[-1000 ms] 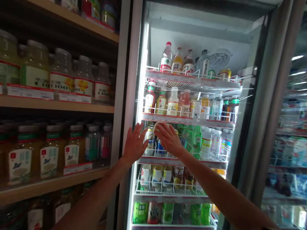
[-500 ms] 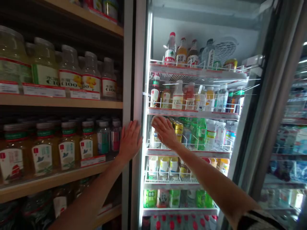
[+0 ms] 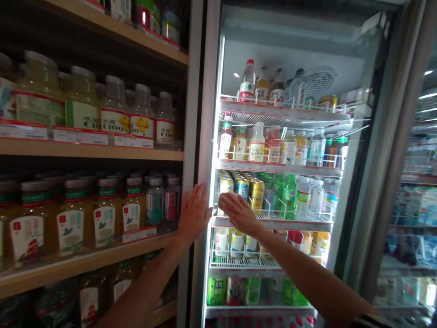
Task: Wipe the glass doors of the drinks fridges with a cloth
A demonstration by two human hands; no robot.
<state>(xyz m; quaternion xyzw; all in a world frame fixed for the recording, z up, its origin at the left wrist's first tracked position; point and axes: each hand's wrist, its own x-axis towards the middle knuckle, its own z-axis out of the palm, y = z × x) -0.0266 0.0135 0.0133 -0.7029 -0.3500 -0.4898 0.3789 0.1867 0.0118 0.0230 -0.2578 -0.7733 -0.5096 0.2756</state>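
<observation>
My left hand lies with fingers stretched out against the grey upright frame at the left edge of a lit drinks fridge. It holds nothing. My right hand reaches into the fridge at the middle shelf, its fingers extended and close together, with nothing visible in them. Just behind its fingertips stand rows of cans: pale cans, a blue can and gold cans. The hand partly covers a front can, and I cannot tell whether it touches it. Green bottles stand farther right.
Wire rails run along the fridge shelves' front edges. Bottles fill the shelf above, and green drinks sit lower down. On the left, wooden shelves carry juice bottles. The fridge door stands at the right.
The view has shifted, so the shelves appear lower and farther right. My right hand is lower against the middle shelf, uncovering more cans above it. My left hand stays on the frame.
</observation>
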